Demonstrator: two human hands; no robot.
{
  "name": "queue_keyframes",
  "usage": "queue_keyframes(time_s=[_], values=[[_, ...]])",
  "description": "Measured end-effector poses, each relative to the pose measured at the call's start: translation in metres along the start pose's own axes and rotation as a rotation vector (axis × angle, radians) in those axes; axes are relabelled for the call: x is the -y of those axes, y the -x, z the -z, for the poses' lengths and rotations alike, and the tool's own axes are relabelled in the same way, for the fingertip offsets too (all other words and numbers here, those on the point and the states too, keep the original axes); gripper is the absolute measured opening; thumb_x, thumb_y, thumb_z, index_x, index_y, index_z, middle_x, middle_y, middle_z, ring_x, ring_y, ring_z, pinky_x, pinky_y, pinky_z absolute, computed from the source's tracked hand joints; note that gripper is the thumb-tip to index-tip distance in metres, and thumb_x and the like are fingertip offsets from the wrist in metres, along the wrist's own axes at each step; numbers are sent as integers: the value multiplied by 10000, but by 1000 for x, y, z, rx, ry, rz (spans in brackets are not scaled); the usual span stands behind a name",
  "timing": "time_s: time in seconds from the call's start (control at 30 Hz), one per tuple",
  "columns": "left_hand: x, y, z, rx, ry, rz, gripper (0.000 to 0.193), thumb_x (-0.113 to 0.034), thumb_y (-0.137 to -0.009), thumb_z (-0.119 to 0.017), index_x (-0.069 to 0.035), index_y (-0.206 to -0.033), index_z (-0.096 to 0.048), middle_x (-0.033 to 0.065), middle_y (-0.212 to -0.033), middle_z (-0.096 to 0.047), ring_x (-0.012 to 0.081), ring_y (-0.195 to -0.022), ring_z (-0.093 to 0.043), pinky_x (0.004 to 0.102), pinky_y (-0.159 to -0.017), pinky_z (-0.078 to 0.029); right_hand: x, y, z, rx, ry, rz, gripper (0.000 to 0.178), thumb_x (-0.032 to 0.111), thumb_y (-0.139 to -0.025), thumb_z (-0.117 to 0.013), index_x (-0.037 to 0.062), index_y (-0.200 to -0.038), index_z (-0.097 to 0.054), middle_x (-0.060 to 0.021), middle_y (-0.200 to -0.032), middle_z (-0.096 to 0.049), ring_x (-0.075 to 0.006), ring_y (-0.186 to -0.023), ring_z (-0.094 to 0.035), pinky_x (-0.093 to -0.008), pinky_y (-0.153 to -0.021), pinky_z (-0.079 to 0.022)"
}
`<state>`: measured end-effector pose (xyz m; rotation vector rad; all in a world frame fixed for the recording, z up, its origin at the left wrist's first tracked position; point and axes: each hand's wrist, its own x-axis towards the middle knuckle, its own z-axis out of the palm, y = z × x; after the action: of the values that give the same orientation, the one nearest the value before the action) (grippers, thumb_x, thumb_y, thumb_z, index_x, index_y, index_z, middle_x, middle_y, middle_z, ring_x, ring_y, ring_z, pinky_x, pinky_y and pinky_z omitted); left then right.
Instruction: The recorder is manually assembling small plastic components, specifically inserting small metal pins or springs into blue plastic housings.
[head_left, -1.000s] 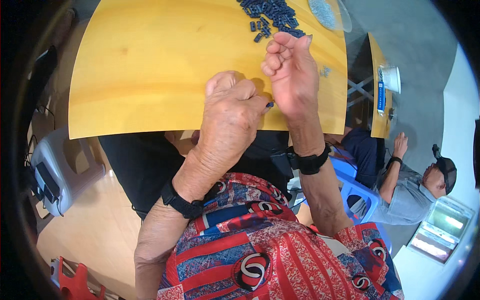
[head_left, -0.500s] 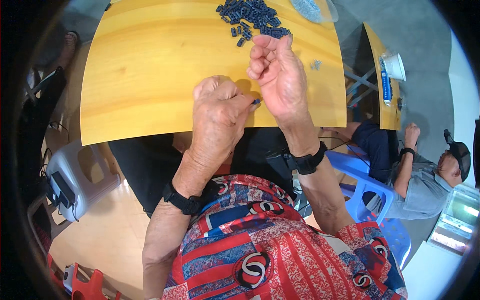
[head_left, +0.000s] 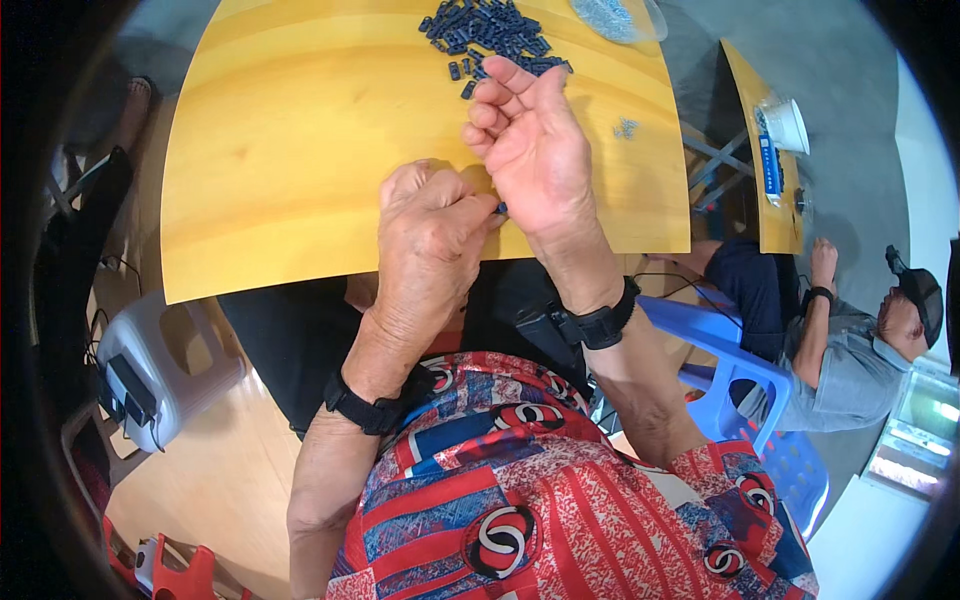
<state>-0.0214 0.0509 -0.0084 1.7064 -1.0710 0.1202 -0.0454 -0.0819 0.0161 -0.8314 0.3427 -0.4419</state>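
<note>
Just over the table's near edge, my left hand is closed in a pinch on a small dark blue plastic piece. Most of that piece is hidden by the fingers; only its end shows by the thumb. My right hand is turned palm up beside it, fingers loosely bent and apart, with nothing visible in them. Its wrist lies close to the pinched piece. Beyond its fingertips, a heap of similar dark plastic pieces lies at the far side of the yellow wooden table.
A few small silvery screw-like bits lie right of my right hand. At the far right corner stands a clear tub of small metal parts. Another person sits at the right by a second table. A grey stool stands left.
My right hand has shifted left, closer to my left hand, and its fingers have spread a little. The left hand keeps its pinch on the piece. The view has moved slightly.
</note>
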Motion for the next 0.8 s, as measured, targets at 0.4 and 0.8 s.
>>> queue_keyframes(time_s=[0.4,0.8], values=[[-5,-4,0,11,-41,-9,150,-42,-609,-746,-58,-733,-663,54,-708,-536,267,-756,-527,379,-746,-413,19,8,-2,-21,-118,-81,398,389,-985,-426,31,-1120,-537,51,-555,-406,-42,-352,-285,-212,-374,-266],[-6,-4,-2,4,-59,-5,145,-52,-612,-749,-67,-739,-682,50,-678,-528,253,-735,-537,369,-721,-417,27,20,-6,-63,687,374,326,313,-935,-562,-7,-950,-623,19,-546,-469,-40,-446,-379,-214,-420,-326]])
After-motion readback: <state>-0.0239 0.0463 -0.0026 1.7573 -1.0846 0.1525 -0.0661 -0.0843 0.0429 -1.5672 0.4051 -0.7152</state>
